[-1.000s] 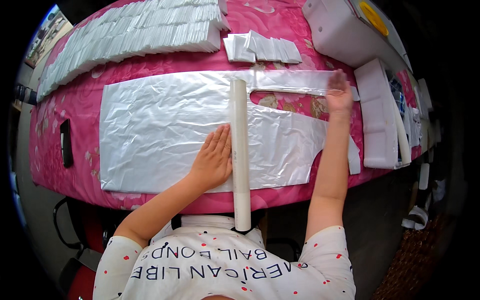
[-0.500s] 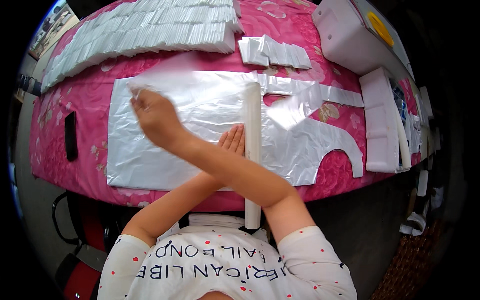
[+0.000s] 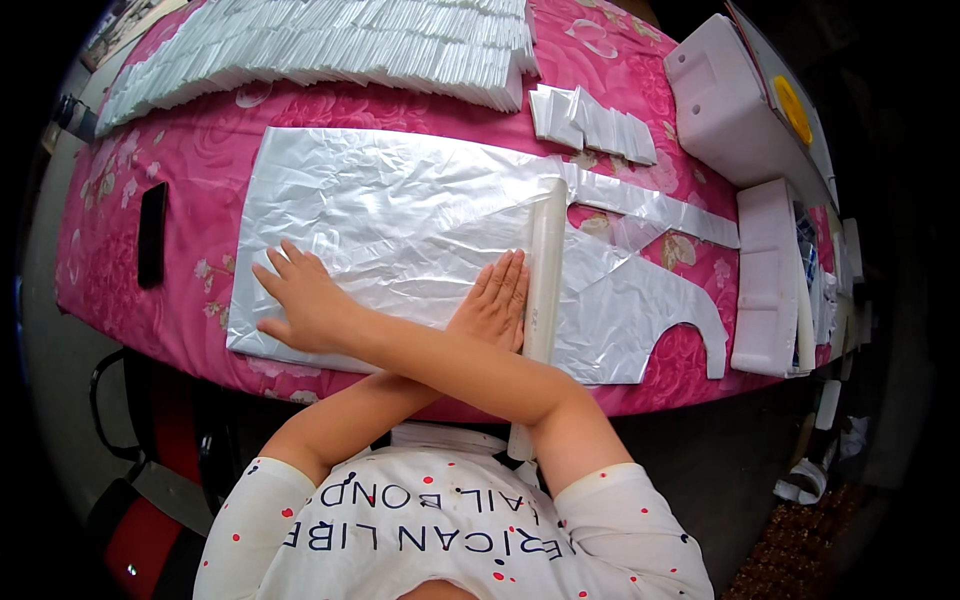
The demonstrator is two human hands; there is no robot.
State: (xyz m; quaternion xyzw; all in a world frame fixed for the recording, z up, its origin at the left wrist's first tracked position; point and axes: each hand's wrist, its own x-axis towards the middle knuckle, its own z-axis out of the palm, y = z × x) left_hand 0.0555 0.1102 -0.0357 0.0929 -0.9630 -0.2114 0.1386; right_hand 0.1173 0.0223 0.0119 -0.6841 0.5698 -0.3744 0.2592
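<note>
A shiny white plastic apron (image 3: 370,200) lies spread on the table, its straps and curved cut-outs toward the right. Across it rests a pale tube (image 3: 543,270) that runs past the near table edge. My forearms cross, the right one over the left. My left hand (image 3: 492,305) presses flat on the plastic, fingers straight and close together, beside the tube's left side. Farther left, my right hand (image 3: 312,303) is open over the apron's lower-left part, fingers spread, holding nothing. Whether more layers lie under the top sheet, I cannot tell.
Rows of folded white plastic packets (image 3: 330,55) fill the far left, with a smaller group (image 3: 595,125) right of them. A black phone (image 3: 152,235) lies at left. White foam boxes (image 3: 715,100) stand at right on the pink flowered tablecloth (image 3: 100,225). Chairs (image 3: 140,530) stand below left.
My right hand has let go of the film it held raised, come nearer and spread its fingers. The film now lies down on the apron. My left hand stays beside the tube; the whole view has shifted.
</note>
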